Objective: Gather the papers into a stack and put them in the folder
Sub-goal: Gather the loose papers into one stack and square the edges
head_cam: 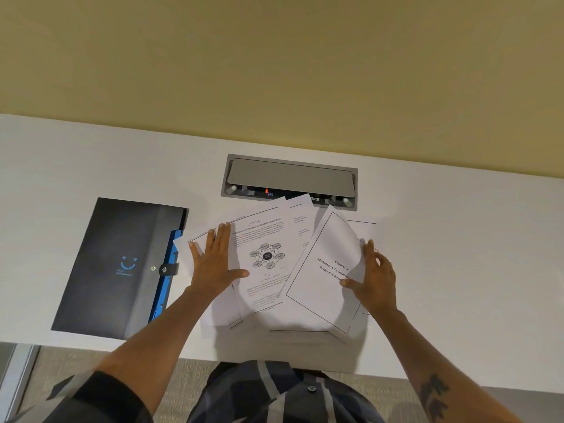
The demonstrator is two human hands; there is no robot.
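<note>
Several white printed papers (pixel 268 285) lie fanned and overlapping in the middle of the white desk. My left hand (pixel 213 264) lies flat, fingers spread, on the left side of the pile. My right hand (pixel 374 276) is at the pile's right edge, its thumb on top of a title sheet (pixel 320 288) whose right side curls upward against the fingers. A black folder (pixel 113 267) with a blue inner edge and a snap strap lies closed to the left of the papers, beside my left hand.
A grey cable hatch (pixel 290 178) is set into the desk (pixel 457 254) just behind the papers, its front edge partly covered by them. A yellow wall rises behind the desk. The desk's near edge runs just above my shirt.
</note>
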